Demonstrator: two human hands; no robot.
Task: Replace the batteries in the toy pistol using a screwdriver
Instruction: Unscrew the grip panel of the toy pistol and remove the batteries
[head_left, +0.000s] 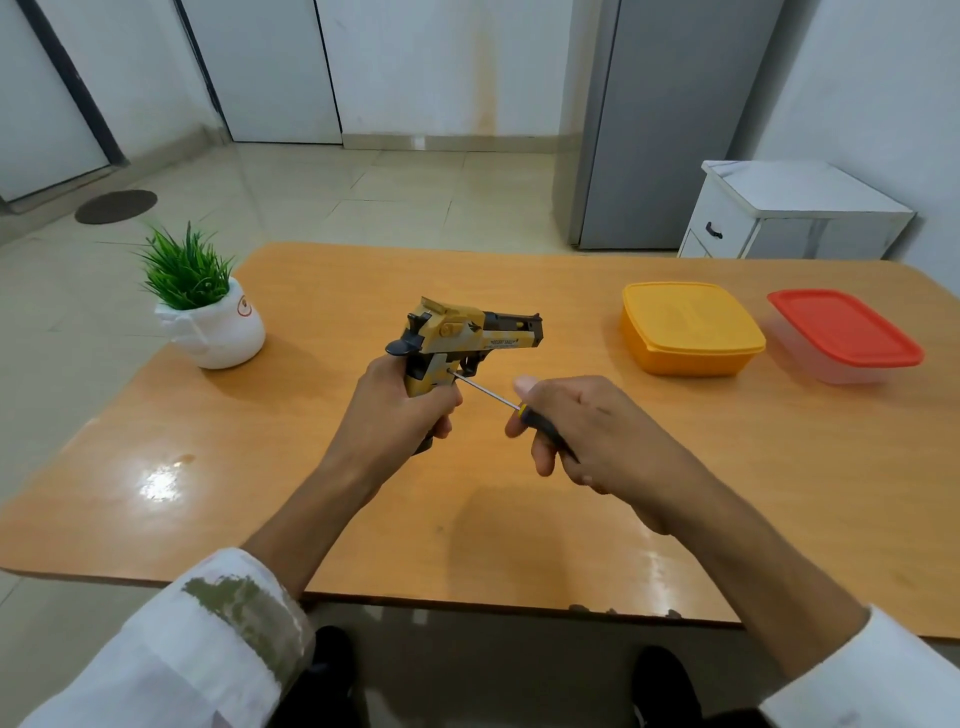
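We hold the pistol above the middle of the table. Our left hand grasps its grip from below, and the barrel points to the table's right side. Our right hand is curled around the black handle of the screwdriver, whose tip touches the grip near the trigger. A plant stands at the table's far left corner; a yellow box and a red-lidded box sit at its far right.
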